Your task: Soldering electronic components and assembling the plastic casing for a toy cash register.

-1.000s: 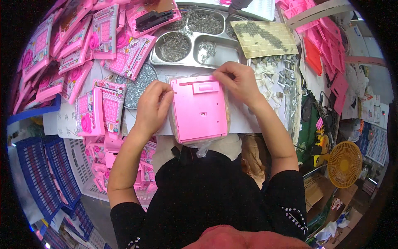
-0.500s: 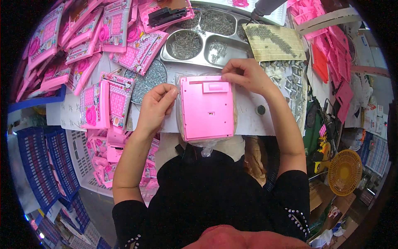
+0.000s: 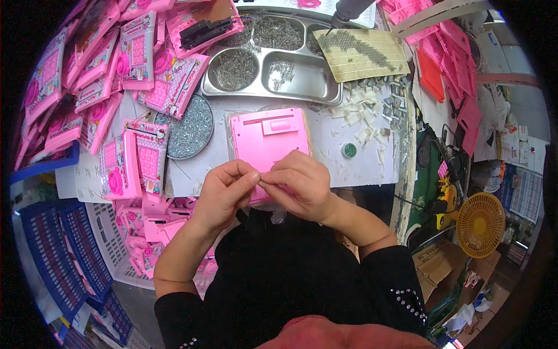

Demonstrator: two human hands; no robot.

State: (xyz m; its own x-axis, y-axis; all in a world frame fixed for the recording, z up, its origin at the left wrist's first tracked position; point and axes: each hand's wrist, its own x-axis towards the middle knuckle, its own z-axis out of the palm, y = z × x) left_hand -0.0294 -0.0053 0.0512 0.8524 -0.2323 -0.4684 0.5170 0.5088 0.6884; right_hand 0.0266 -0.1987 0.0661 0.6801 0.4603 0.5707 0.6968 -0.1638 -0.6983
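Observation:
A square pink plastic case [image 3: 270, 139] lies back-up before me on a clear plastic sheet at the table's front edge. Its back has a slot and a raised rectangular piece near the far side. Over its near part my left hand [image 3: 225, 192] and my right hand [image 3: 302, 189] meet, thumbs and fingers pinched together at the tips. Whatever lies between the fingertips is too small or hidden to make out. Beyond the case stands a metal compartment tray [image 3: 261, 97] with small metal pieces. A round dish [image 3: 189, 131] of tiny silvery parts is left of the case.
Finished-looking pink toy cases [image 3: 136, 49] pile up at the left; a white basket [image 3: 107, 232] of pink parts is below. A powered screwdriver [image 3: 350, 9] hangs over a yellowish card [image 3: 343, 70]. Small white and metal pieces [image 3: 366, 107] lie right, near a green-topped pot [image 3: 349, 150].
Both hands have left the case's far corner and left side and come together over its near part, fingertips touching. The whole view has shifted slightly, moving the table leftward.

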